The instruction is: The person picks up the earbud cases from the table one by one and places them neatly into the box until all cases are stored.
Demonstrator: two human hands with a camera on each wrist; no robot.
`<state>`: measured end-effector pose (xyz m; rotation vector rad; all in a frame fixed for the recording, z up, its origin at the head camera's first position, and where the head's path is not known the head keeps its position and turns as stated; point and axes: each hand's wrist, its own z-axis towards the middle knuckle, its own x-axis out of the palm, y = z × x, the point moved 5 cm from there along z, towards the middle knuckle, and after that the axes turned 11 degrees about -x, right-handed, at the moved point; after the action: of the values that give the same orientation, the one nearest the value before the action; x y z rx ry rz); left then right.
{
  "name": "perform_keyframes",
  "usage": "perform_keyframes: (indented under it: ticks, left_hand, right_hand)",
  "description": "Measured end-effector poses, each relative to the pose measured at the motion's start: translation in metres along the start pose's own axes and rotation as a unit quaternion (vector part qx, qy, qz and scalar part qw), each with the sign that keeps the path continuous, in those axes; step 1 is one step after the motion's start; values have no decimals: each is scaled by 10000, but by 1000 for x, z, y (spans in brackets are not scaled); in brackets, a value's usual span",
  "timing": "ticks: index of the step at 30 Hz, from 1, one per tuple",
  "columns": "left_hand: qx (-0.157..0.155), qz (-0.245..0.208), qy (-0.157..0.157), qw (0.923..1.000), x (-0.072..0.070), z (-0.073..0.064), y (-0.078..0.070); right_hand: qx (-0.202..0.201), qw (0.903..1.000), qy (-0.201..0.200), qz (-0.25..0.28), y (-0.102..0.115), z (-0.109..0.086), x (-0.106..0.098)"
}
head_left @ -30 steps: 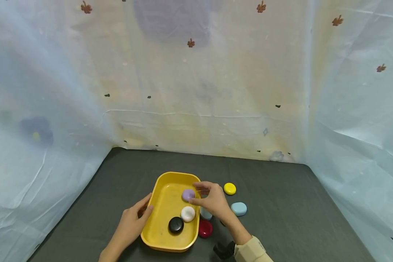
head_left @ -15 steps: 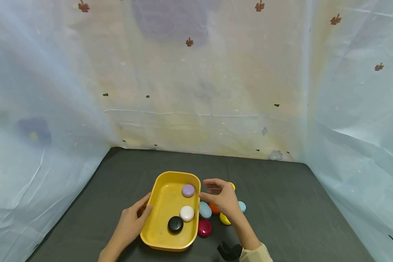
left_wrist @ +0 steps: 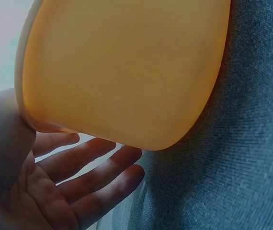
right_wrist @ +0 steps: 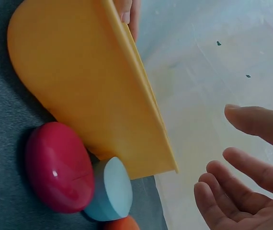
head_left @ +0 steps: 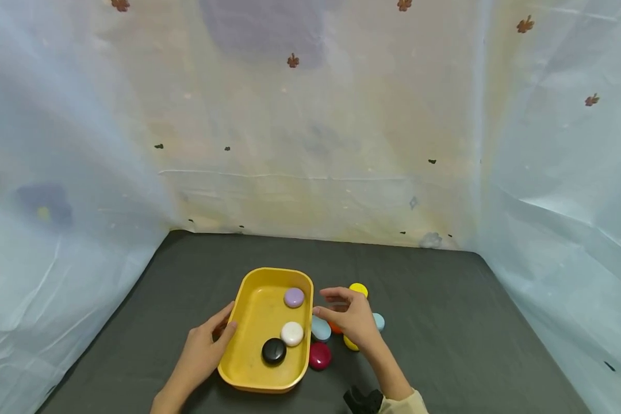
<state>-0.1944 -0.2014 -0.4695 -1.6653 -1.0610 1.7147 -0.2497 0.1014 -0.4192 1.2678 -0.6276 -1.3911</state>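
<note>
My left hand (head_left: 200,351) holds a yellow tray (head_left: 252,322) at its left rim, thumb near the rim and fingers along the outer wall (left_wrist: 127,72). Inside lie smooth, rounded, pebble-like pieces: a purple one (head_left: 294,297) near the far right, a white one (head_left: 292,333) and a black one (head_left: 273,351) side by side. Just off the tray's right side, my right hand (head_left: 353,313) hovers with fingers spread and nothing in it. Under and around it lie a crimson piece (right_wrist: 60,166), a light blue one (right_wrist: 112,189) and an orange one (right_wrist: 122,224), partly hidden.
Beyond the right hand sit a yellow piece (head_left: 359,289) and another light blue piece (head_left: 379,321); a second yellow piece (head_left: 350,344) shows below the wrist. A dark cloth (head_left: 419,322) covers the table. Pale printed sheets (head_left: 290,144) enclose the back and sides.
My right hand has let go of the purple piece, which now lies in the tray, and has drawn back right over the tray's edge. The left hand stays at the rim.
</note>
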Motion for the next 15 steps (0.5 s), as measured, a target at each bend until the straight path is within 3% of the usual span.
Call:
perform_keyframes:
  ticks: [15]
  left_hand:
    - [3, 16, 11, 10000, 0, 1, 1]
  right_hand:
    - [250, 9996, -138, 34, -13, -22, -8]
